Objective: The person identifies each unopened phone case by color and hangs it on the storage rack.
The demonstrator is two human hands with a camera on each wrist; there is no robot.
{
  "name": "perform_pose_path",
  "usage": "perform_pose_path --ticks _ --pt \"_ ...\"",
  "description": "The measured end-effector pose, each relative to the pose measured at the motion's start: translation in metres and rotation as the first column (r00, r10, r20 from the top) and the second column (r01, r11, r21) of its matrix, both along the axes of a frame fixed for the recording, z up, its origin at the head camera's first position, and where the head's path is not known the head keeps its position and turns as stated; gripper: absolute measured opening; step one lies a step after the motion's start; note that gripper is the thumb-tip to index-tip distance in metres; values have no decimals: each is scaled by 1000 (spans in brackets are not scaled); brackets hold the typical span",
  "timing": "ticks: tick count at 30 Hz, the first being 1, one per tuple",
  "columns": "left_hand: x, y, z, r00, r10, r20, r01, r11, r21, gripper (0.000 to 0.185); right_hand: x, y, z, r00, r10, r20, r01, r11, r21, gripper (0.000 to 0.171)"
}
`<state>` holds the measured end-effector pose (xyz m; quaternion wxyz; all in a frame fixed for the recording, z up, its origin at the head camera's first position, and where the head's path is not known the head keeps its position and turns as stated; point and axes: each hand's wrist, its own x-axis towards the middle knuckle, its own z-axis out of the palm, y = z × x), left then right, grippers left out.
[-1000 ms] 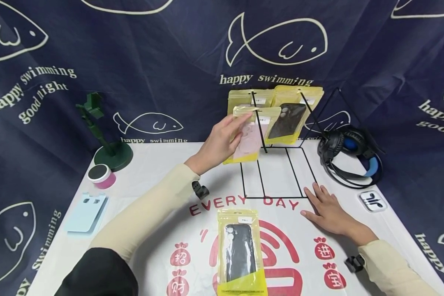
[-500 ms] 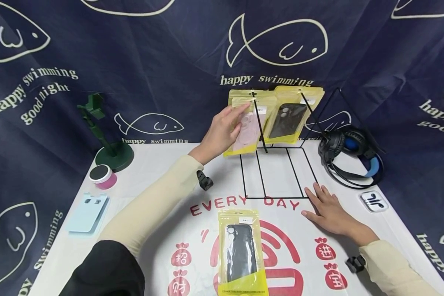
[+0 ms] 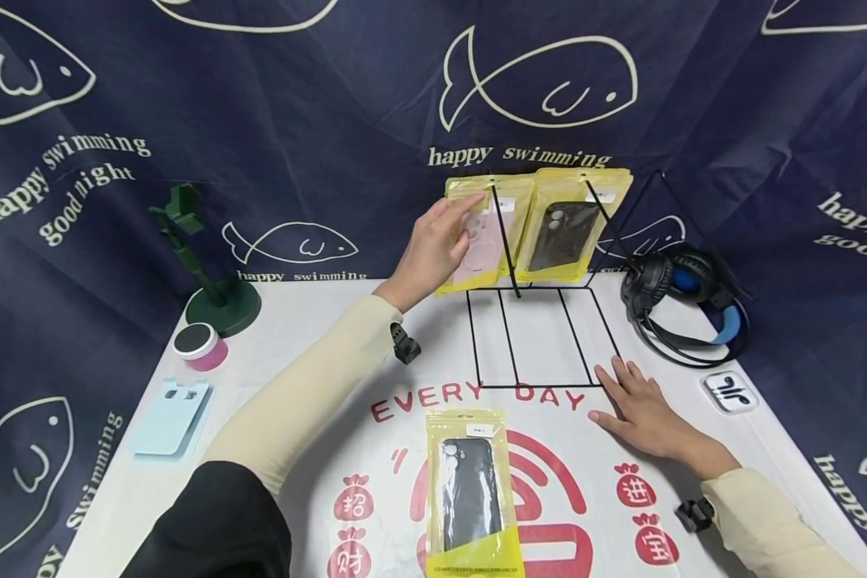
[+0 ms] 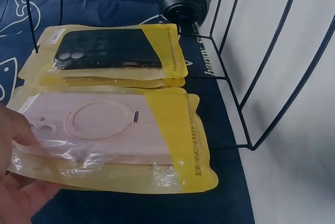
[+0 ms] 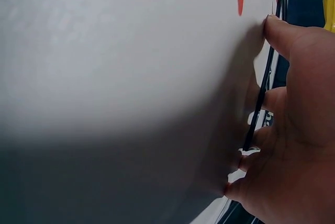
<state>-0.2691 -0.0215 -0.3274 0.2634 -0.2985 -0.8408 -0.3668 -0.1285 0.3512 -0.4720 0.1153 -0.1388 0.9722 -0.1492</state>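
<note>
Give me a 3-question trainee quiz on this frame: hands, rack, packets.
1. True or false: the left hand holds the packet with the pink case at the wire rack.
2. Where does the right hand rest? A) on the headset B) flat on the table mat at the rack's front corner C) on the black-case packet lying on the mat
3. What colour is the case in the packet hanging right of the pink one?

Key: 1 true; 2 B; 3 black.
</note>
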Motion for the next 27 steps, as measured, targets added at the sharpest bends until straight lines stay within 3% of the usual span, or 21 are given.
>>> perform_pose_path --ticks 16,22,27 --pt "-2 -8 -15 999 51 -12 -51 999 7 54 1 0 0 1000 4 -12 -4 1000 -8 87" --pt "3 -27 -43 997 74 24 -73 997 -32 52 2 1 -2 1000 3 -13 -4 1000 -15 87" --pt "13 -44 -72 991 85 107 -78 994 -72 48 2 2 -1 1000 3 -11 -3 1000 -15 87"
